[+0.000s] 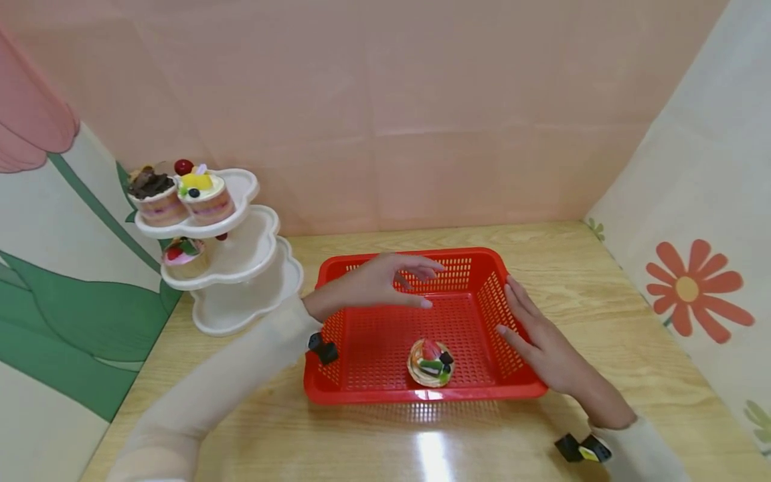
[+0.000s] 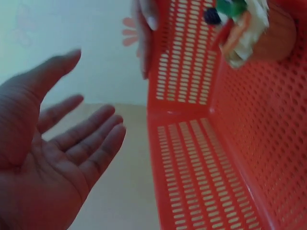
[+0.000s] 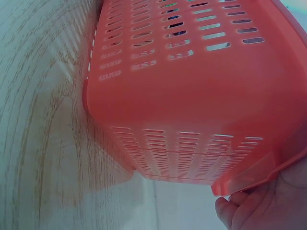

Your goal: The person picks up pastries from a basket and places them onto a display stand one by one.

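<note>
A red plastic basket [image 1: 385, 396] with slotted walls stands on the wooden table. Inside it, near the front, sits a toy cupcake [image 1: 430, 363] topped with cream and fruit pieces. My left hand [image 1: 385, 281] hovers over the basket's left and back part, thumb and fingers apart, holding nothing; the left wrist view shows its bare palm. At the basket's right rim, my right hand [image 1: 539, 345] grips the edge, with the thumb on the inner side and the fingers along the outside. From the right wrist, fingers [image 3: 230, 207] show tucked beneath the lip.
A white three-tier stand [image 1: 247, 268] is at the left. Two toy cakes, one chocolate-topped [image 1: 156, 197] and one fruit-topped [image 1: 206, 195], share its top tier. A pink toy cupcake [image 1: 185, 258] sits on the middle tier. A pink backdrop [image 1: 452, 120] rises behind the table.
</note>
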Demonstrator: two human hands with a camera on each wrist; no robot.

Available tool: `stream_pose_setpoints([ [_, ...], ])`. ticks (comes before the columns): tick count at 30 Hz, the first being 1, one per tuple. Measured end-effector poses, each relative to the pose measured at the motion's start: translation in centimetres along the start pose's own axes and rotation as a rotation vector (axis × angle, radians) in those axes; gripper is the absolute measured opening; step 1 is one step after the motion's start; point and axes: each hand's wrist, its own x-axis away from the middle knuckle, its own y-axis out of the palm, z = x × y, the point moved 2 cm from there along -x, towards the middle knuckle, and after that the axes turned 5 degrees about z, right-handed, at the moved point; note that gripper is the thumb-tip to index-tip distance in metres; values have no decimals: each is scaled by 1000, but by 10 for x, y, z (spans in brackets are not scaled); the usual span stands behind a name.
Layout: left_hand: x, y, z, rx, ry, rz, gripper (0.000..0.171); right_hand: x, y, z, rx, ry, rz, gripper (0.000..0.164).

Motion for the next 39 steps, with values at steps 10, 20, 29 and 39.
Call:
stream_pose_setpoints([
  [10,-11,12,-20,-109,96,-404,83,0,-1,-1,0,19,-6,73],
  [20,-20,28,-43,-117,111,-500,83,2,-3,-3,0,27,-8,73],
  [29,-20,44,-51,-135,72,-576,85,1,-3,-4,-16,29,-9,74],
  [39,-20,54,-49,-170,56,-598,87,2,-1,-1,-11,23,-3,73],
])
